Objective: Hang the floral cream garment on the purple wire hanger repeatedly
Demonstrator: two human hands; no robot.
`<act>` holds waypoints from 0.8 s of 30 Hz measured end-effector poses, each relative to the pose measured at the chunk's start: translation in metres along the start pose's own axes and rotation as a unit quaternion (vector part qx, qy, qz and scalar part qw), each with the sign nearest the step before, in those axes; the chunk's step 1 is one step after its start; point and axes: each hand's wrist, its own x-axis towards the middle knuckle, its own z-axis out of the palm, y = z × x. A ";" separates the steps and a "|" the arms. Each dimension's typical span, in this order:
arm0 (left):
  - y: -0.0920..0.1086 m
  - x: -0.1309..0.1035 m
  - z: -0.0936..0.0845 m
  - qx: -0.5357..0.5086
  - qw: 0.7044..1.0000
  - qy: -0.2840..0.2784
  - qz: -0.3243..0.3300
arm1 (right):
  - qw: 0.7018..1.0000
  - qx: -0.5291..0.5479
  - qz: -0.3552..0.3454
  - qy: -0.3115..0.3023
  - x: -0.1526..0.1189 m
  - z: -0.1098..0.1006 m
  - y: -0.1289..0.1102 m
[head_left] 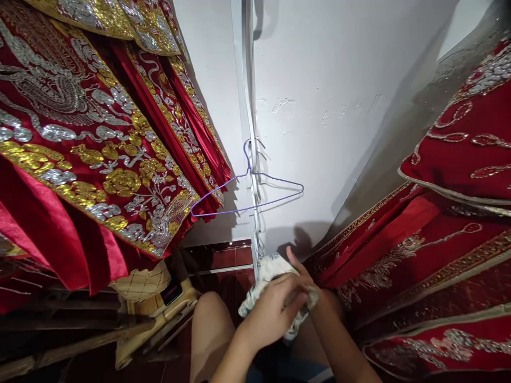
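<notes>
A crumpled white cloth (271, 268) with a dark print is bunched between my hands above my lap, its kind not clear. My left hand (275, 306) lies over it with the fingers curled into the folds. On the other side, my right hand (305, 279) grips the cloth too, with one digit sticking up; its other fingers are partly hidden behind my left hand and the fabric. Above my hands, a bare purple wire hanger (223, 211) hangs on a pale upright metal rack (253, 106). Neither hand touches the hanger.
Red garments with gold and silver embroidery (120, 181) hang on the left. More beaded red garments (399, 255) hang close on the right. A bamboo chair (171, 314) with a dark phone-like object (171, 292) stands at lower left. A white wall (319, 80) rises ahead.
</notes>
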 end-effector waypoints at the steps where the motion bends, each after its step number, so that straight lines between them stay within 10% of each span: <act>1: 0.000 -0.001 -0.009 0.011 0.999 0.033 0.012 | 0.999 0.032 0.008 -0.015 0.000 0.002 -0.007; 5: -0.011 -0.006 -0.051 0.088 0.971 0.216 0.058 | 0.951 0.220 0.069 -0.206 -0.002 0.000 -0.048; 11: -0.044 -0.019 -0.083 0.105 0.994 0.028 0.010 | 0.931 0.033 0.020 -0.364 0.008 -0.039 -0.121; 15: -0.056 -0.036 -0.108 0.131 0.988 -0.061 -0.046 | 0.938 -0.184 -0.111 -0.273 0.031 -0.059 -0.146; 20: -0.034 -0.060 -0.128 -0.118 0.954 -0.201 -0.187 | 0.971 -0.139 -0.195 -0.014 0.059 -0.051 -0.139; 24: -0.018 -0.057 -0.111 -0.053 0.993 -0.027 -0.103 | 0.977 -0.111 -0.169 -0.073 0.062 -0.028 -0.133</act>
